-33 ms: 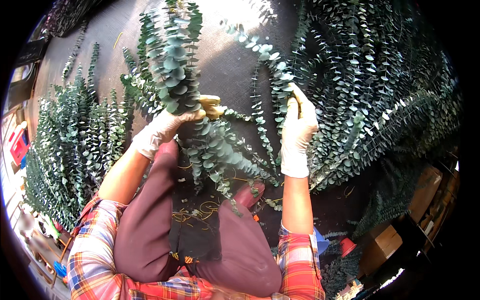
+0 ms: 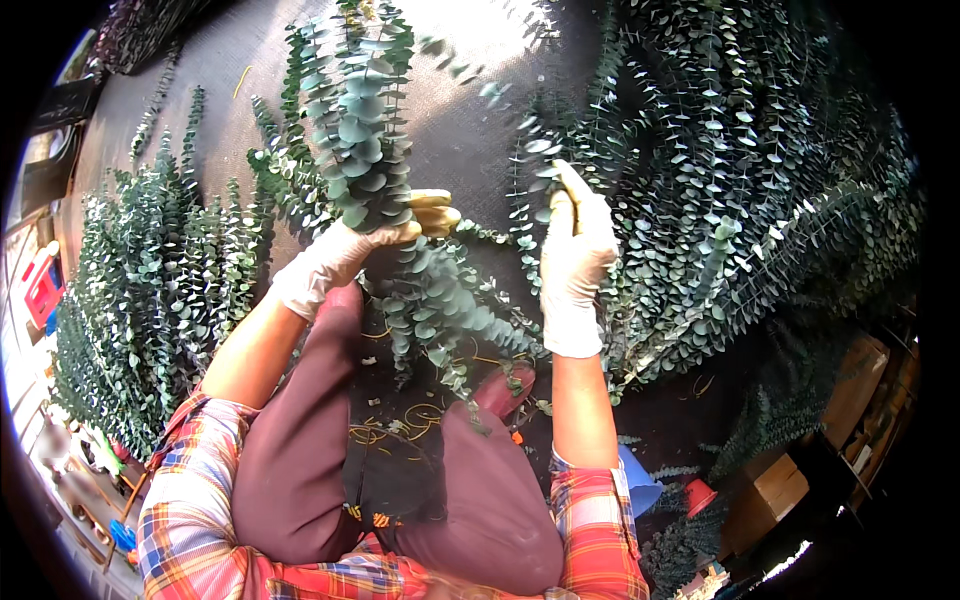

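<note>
My left hand [image 2: 365,240], in a pale glove with yellowish fingers, is closed round a bunch of eucalyptus stems [image 2: 360,130]. The leafy tops rise away from me, and more leafy sprigs [image 2: 445,290] hang below the hand over the floor. To the right, my right hand [image 2: 577,250], gloved alike, pinches a single eucalyptus stem [image 2: 538,145] between thumb and fingers. That stem's tip leans to the upper left toward the bunch, its leaves smeared by motion.
A big heap of eucalyptus [image 2: 720,150] covers the right side, and another pile [image 2: 150,290] lies at the left. Yellow ties [image 2: 420,415] and leaf scraps litter the dark floor between my legs. Cardboard boxes [image 2: 780,485], a red cup [image 2: 698,497] and a blue container [image 2: 637,480] are at the lower right.
My right hand has moved left with its eucalyptus stem, closer to the bunch. My left hand still grips the bunch and has shifted slightly right in the picture.
</note>
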A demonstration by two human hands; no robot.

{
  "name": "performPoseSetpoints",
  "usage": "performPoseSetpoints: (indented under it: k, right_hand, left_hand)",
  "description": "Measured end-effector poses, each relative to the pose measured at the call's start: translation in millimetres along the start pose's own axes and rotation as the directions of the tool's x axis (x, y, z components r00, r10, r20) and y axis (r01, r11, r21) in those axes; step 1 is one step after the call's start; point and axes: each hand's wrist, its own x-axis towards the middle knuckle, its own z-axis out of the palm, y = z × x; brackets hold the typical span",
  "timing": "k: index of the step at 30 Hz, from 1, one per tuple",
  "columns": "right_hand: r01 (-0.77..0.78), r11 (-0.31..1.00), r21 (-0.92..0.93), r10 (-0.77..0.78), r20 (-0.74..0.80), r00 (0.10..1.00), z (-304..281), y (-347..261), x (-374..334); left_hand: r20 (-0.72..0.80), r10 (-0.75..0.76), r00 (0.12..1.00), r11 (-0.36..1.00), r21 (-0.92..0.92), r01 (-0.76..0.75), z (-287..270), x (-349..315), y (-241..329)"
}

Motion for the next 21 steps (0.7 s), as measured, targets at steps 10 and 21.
performPoseSetpoints:
  k: [10,21]
  right_hand:
    - [0.302,0.947,0.108,-0.307,0.029,0.951,69,-53,-48]
    - [-0.244,0.955,-0.167,0.293,0.427,0.856,-32,77,-141]
  left_hand:
    - [-0.326,-0.119,0.938,0.984,-0.168,0.067,-4,-5,-33]
    - [-0.288,-0.118,0.950,0.965,-0.258,0.041,-45,-18,-8]
